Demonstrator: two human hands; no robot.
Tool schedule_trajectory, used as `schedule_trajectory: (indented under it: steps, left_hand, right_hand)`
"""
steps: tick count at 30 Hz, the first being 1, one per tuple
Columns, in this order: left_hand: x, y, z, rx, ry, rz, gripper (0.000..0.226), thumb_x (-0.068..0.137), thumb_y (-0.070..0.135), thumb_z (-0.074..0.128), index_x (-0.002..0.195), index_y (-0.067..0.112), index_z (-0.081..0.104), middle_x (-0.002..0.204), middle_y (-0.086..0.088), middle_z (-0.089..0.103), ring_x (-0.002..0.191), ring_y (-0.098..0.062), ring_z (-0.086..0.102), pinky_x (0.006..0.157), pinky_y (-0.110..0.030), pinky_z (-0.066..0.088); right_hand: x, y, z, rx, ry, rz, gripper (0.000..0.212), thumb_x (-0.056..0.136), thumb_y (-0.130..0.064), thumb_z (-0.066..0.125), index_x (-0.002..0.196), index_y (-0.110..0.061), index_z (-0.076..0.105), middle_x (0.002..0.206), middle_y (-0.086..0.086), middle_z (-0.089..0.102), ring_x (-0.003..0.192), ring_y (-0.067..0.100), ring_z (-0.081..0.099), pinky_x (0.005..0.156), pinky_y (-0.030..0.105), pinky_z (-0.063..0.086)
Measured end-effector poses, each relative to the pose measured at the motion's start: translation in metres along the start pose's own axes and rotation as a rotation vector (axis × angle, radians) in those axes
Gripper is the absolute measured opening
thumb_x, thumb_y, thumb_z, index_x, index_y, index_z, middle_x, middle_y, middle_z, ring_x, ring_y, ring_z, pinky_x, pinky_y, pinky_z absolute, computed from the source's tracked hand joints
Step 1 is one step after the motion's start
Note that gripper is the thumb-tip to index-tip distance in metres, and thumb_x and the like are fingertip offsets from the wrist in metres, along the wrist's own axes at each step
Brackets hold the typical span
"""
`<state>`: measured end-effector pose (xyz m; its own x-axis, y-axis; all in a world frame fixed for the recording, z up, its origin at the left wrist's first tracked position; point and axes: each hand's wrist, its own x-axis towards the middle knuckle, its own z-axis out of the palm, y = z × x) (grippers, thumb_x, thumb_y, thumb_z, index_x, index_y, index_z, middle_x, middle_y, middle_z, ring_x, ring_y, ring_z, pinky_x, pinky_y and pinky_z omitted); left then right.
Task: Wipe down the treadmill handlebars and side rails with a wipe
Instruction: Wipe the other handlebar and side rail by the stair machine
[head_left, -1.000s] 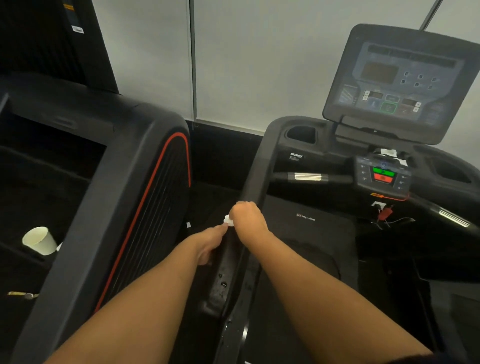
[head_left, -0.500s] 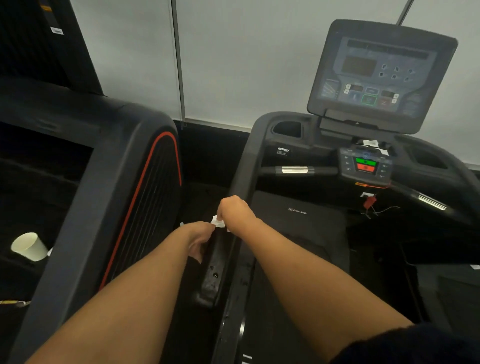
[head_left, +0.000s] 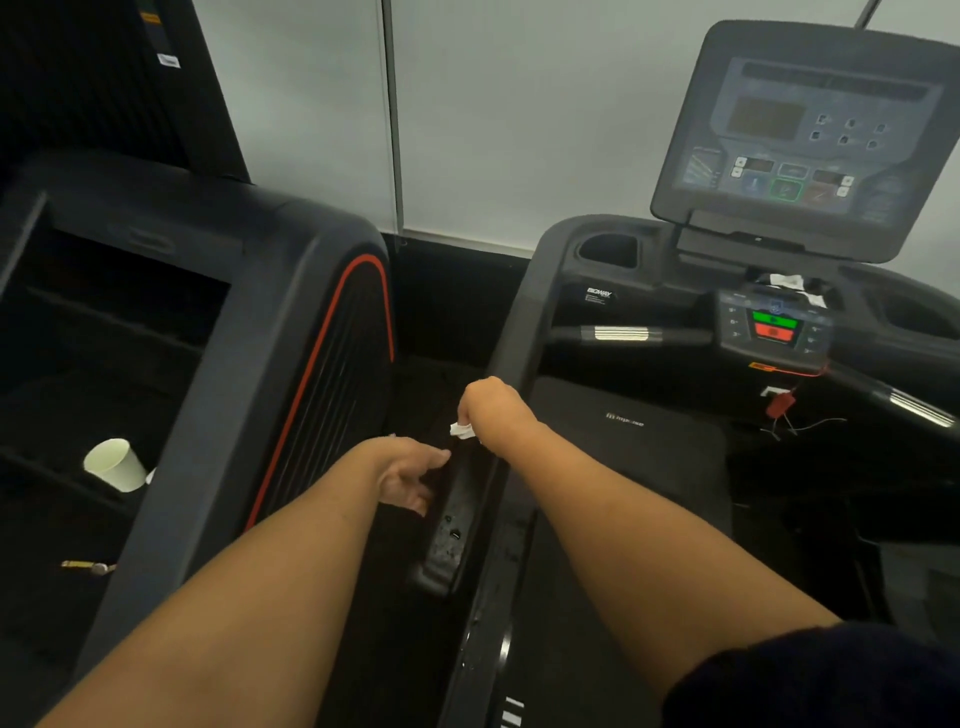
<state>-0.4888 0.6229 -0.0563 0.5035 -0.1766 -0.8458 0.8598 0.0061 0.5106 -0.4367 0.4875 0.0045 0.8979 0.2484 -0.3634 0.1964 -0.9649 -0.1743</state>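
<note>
A black treadmill fills the right half of the view. Its left handrail (head_left: 519, 332) slopes down from the console toward me and ends in a wet, speckled lower section (head_left: 452, 525). My right hand (head_left: 493, 410) is curled over this rail and grips a small white wipe (head_left: 461, 430), which pokes out below the fist. My left hand (head_left: 410, 473) hangs just left of the rail with loose fingers, holding nothing. A front crossbar (head_left: 623, 333) with a silver sensor strip runs to the control pad.
The console screen (head_left: 800, 140) rises at the upper right, with green and red buttons (head_left: 774, 326) beneath it. A second machine with a red-trimmed shroud (head_left: 291, 364) stands at the left. A white paper cup (head_left: 115, 465) lies on it. A red safety clip (head_left: 779, 404) dangles.
My left hand has let go near the wipe and dropped slightly away from the rail, its fingers loosening. My right hand stays on the rail with the wipe.
</note>
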Motion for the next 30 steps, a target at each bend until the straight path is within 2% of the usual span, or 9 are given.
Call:
schedule_trajectory:
  steps: [3, 7, 12, 16, 20, 22, 24, 27, 30]
  left_hand:
    - [0.003, -0.006, -0.008, 0.042, -0.009, 0.048, 0.037, 0.104, 0.018, 0.054, 0.139, 0.010, 0.057, 0.139, -0.023, 0.057, 0.122, -0.045, 0.062, 0.100, -0.064, 0.050]
    - [-0.003, -0.009, -0.005, 0.043, -0.010, 0.060, 0.035, 0.104, 0.019, 0.053, 0.138, 0.011, 0.059, 0.137, -0.023, 0.059, 0.122, -0.044, 0.062, 0.101, -0.063, 0.050]
    - [-0.012, -0.015, 0.000, -0.033, 0.031, 0.055, 0.032, 0.103, 0.016, 0.056, 0.133, 0.005, 0.061, 0.131, -0.022, 0.063, 0.118, -0.040, 0.065, 0.101, -0.056, 0.053]
    - [-0.022, -0.020, 0.003, -0.129, 0.037, 0.048, 0.030, 0.103, 0.007, 0.054, 0.132, 0.002, 0.061, 0.129, -0.022, 0.065, 0.120, -0.038, 0.064, 0.108, -0.054, 0.048]
    - [-0.028, -0.030, 0.005, -0.185, 0.020, 0.079, 0.039, 0.104, -0.007, 0.039, 0.134, 0.008, 0.058, 0.129, -0.020, 0.064, 0.120, -0.034, 0.063, 0.111, -0.048, 0.046]
    - [-0.029, -0.032, 0.007, -0.205, 0.024, 0.092, 0.040, 0.103, -0.011, 0.037, 0.134, 0.005, 0.057, 0.124, -0.020, 0.066, 0.112, -0.032, 0.065, 0.112, -0.047, 0.045]
    - [-0.026, -0.032, 0.005, -0.195, 0.029, 0.096, 0.040, 0.103, -0.013, 0.036, 0.134, 0.004, 0.056, 0.126, -0.021, 0.065, 0.118, -0.031, 0.063, 0.113, -0.046, 0.043]
    - [-0.016, -0.030, -0.004, -0.096, 0.018, 0.067, 0.050, 0.101, -0.013, 0.039, 0.144, 0.009, 0.053, 0.141, -0.018, 0.060, 0.130, -0.032, 0.059, 0.112, -0.046, 0.046]
    - [-0.019, -0.028, -0.011, -0.008, 0.025, 0.055, 0.047, 0.100, -0.012, 0.044, 0.140, 0.008, 0.058, 0.139, -0.017, 0.062, 0.130, -0.032, 0.060, 0.106, -0.045, 0.052]
  right_hand:
    - [-0.005, 0.001, 0.005, -0.048, -0.042, -0.033, 0.026, 0.093, -0.011, 0.059, 0.118, -0.009, 0.067, 0.107, 0.011, 0.062, 0.088, 0.027, 0.060, 0.075, 0.031, 0.051]
    - [-0.010, 0.001, 0.000, -0.009, -0.067, -0.052, 0.027, 0.093, -0.015, 0.062, 0.120, -0.011, 0.067, 0.117, 0.012, 0.060, 0.099, 0.030, 0.063, 0.089, 0.036, 0.054]
    - [-0.017, -0.005, 0.010, -0.102, -0.036, -0.093, 0.026, 0.091, -0.009, 0.062, 0.117, -0.008, 0.067, 0.109, 0.012, 0.064, 0.091, 0.026, 0.062, 0.076, 0.032, 0.053]
    - [-0.023, -0.010, 0.010, -0.124, -0.030, -0.151, 0.024, 0.093, -0.008, 0.059, 0.115, -0.009, 0.069, 0.111, 0.011, 0.063, 0.094, 0.028, 0.064, 0.083, 0.035, 0.055]
    - [-0.026, -0.020, 0.014, -0.193, -0.011, -0.148, 0.017, 0.089, -0.008, 0.063, 0.105, -0.008, 0.068, 0.083, 0.007, 0.060, 0.074, 0.025, 0.059, 0.068, 0.033, 0.052]
    - [-0.029, -0.023, 0.015, -0.229, -0.011, -0.165, 0.018, 0.088, -0.006, 0.064, 0.106, -0.008, 0.068, 0.081, 0.007, 0.057, 0.076, 0.024, 0.060, 0.069, 0.033, 0.053]
    - [-0.032, -0.026, 0.011, -0.253, -0.026, -0.190, 0.019, 0.089, -0.008, 0.064, 0.108, -0.007, 0.067, 0.085, 0.007, 0.056, 0.078, 0.025, 0.059, 0.072, 0.034, 0.054]
    - [-0.034, -0.030, 0.009, -0.283, -0.001, -0.208, 0.017, 0.087, -0.003, 0.065, 0.104, -0.004, 0.065, 0.073, 0.006, 0.048, 0.069, 0.023, 0.055, 0.068, 0.034, 0.052]
    - [-0.042, -0.033, 0.020, -0.323, 0.006, -0.252, 0.014, 0.090, -0.006, 0.062, 0.103, -0.004, 0.063, 0.074, 0.007, 0.050, 0.079, 0.025, 0.059, 0.070, 0.034, 0.052]
